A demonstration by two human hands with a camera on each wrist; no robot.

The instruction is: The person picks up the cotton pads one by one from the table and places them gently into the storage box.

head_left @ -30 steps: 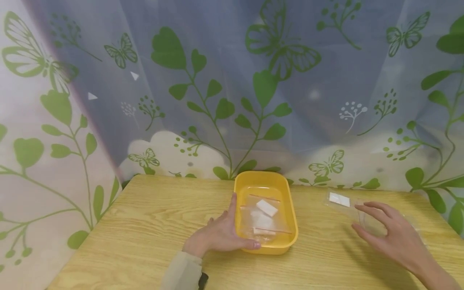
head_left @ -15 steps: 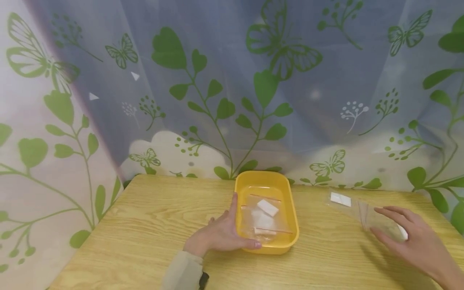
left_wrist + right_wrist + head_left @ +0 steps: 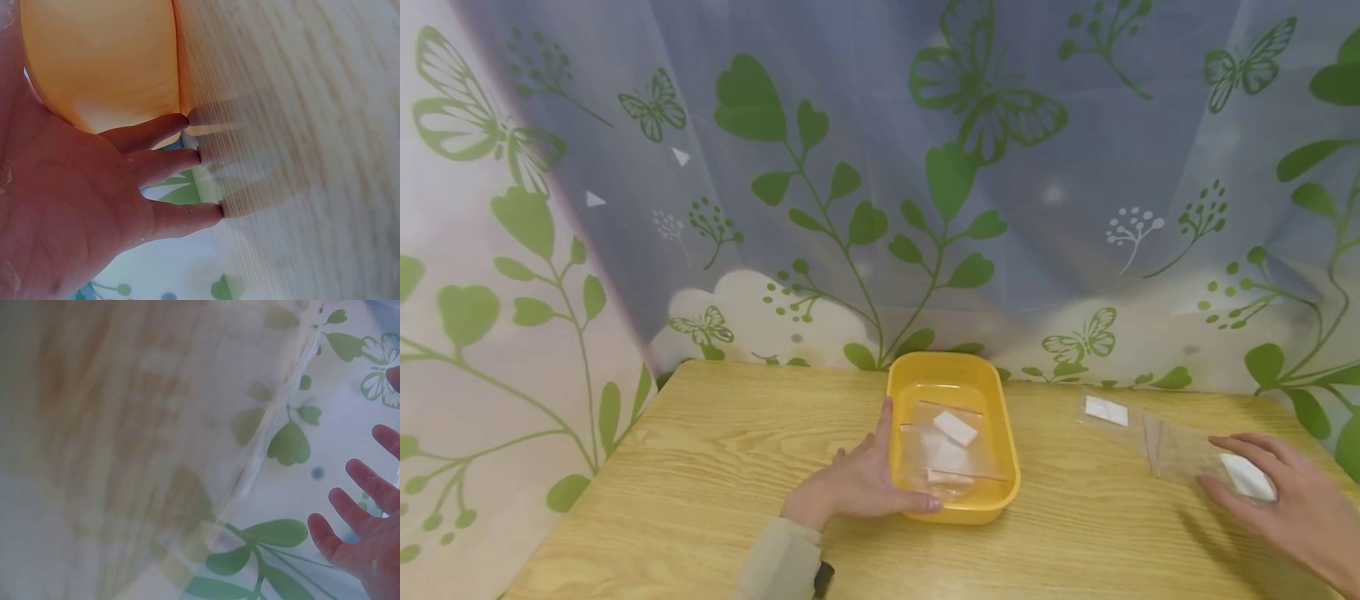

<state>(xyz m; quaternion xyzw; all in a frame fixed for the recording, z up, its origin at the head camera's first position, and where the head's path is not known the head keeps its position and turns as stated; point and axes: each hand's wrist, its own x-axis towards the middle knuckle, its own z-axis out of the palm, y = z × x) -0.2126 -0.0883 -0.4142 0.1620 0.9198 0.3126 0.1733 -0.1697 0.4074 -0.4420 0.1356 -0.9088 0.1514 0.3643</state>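
Observation:
My left hand (image 3: 853, 482) rests against the left side of a yellow plastic tray (image 3: 1010, 450), its thumb lying over the near rim. In the left wrist view its lower fingers (image 3: 181, 215) are straight, with their tips at the tabletop. Inside the tray lie several clear zip bags (image 3: 912, 446) with red seal lines and white contents. To the right, my right hand (image 3: 1288, 496) hovers with fingers spread around a white piece in a clear bag (image 3: 1247, 477). In the right wrist view its fingers (image 3: 369, 478) hold nothing. Another clear bag with a white piece (image 3: 1107, 411) lies farther back.
The wood-grain table (image 3: 715, 483) ends at the back against a blue curtain (image 3: 865, 167) with green leaves and butterflies. A pale patterned curtain (image 3: 467, 400) stands along the left edge. The two bags on the right lie end to end, their clear ends overlapping.
My right hand has moved right and slightly toward me, uncovering the white piece in the nearer bag. The left hand and the tray have stayed in place.

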